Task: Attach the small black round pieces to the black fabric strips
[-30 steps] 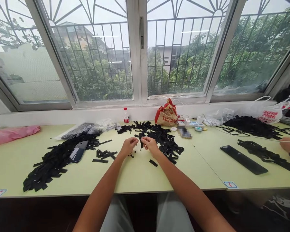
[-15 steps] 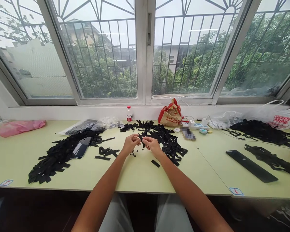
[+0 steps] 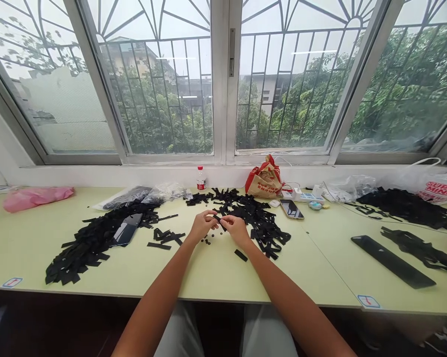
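My left hand [image 3: 204, 224] and my right hand [image 3: 235, 229] meet above the middle of the pale green table [image 3: 204, 277]. Between their fingertips both pinch one short black strip [image 3: 219, 222], which slants down to the right. Several small black round pieces [image 3: 207, 242] lie just below my hands. A single black strip [image 3: 240, 255] rests near my right wrist. Behind and right of my hands spreads a pile of black strips [image 3: 258, 218]. Some loose strips [image 3: 166, 237] lie left of my left hand.
A long heap of black strips [image 3: 93, 240] with a dark phone [image 3: 126, 229] lies left. At the back stand a bottle [image 3: 201, 179] and a red-tan bag [image 3: 263, 179]. Another phone [image 3: 291, 209] lies right of them. A long black case [image 3: 392, 261] is far right.
The black strip between my fingers has turned from nearly upright to a slant. The whole view has shifted slightly downward. Both hands remain together.
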Available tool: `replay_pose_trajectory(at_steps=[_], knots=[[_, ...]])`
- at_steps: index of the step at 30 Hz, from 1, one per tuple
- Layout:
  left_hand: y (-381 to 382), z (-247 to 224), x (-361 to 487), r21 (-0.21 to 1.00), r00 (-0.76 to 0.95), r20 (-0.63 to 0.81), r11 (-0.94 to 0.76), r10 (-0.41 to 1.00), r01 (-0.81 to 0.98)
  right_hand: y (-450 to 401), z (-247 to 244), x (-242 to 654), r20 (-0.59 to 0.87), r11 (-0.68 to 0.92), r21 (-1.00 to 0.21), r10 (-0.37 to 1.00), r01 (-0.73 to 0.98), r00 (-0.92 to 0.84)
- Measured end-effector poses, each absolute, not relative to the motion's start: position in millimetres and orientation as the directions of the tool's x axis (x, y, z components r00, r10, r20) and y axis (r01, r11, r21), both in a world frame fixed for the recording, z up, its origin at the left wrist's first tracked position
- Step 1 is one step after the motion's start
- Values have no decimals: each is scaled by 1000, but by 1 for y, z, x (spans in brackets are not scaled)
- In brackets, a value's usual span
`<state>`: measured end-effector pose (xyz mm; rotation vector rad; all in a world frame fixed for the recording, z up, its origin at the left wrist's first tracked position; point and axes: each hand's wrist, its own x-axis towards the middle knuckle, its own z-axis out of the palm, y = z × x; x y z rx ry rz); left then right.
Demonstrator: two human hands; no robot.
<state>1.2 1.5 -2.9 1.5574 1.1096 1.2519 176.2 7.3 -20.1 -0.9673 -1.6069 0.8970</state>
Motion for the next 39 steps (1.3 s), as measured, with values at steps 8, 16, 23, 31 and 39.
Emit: replay_pose_trajectory(at_steps=[8, 16, 23, 31, 39], knots=[[-1, -2, 4, 938, 186, 251, -286, 950, 194, 7, -23, 174, 425, 450, -848, 893, 281, -147], [-8, 5, 6, 927, 271, 250, -310, 930, 209, 15, -26, 178, 392, 409, -884, 912, 228, -118], [-9, 6, 7, 924, 194, 231, -278, 953, 264, 13, -24, 176, 366, 385, -899, 922, 210, -124], [-11, 9, 3, 933, 169, 219, -257, 961, 252, 9, -18, 175, 323, 341, -932, 935, 119, -146], [-11, 8, 4, 923, 184, 207, -255, 961, 289, 10, -18, 174, 295, 306, -950, 945, 63, -143]])
